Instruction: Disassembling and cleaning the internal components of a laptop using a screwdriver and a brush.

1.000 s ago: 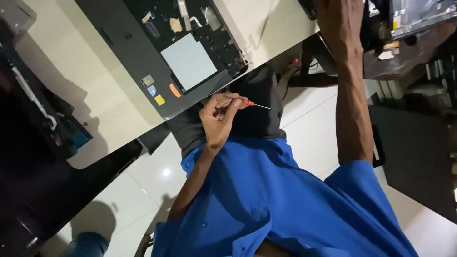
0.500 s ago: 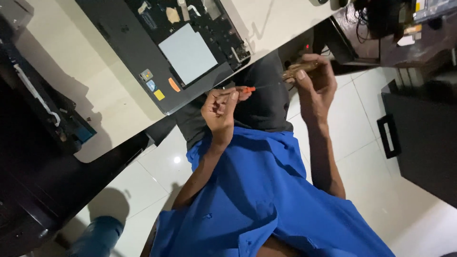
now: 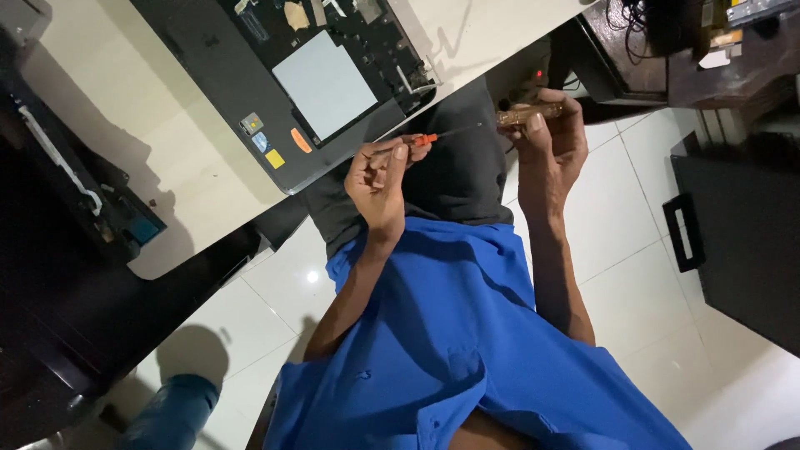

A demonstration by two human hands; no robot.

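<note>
left hand [image 3: 379,179] pinching small orange-handled screwdriver [image 3: 422,139], right hand [image 3: 550,146] just beside, gripping amber tool handle [image 3: 525,115], opened laptop [image 3: 292,79] above

Opened laptop [image 3: 275,92] cut off at top edge; screwdriver [image 3: 467,133] tip too thin to discern

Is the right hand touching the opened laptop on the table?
Apart. The head view shows the right hand gripping a brown-handled tool, with dark floor between it and the laptop.
</note>
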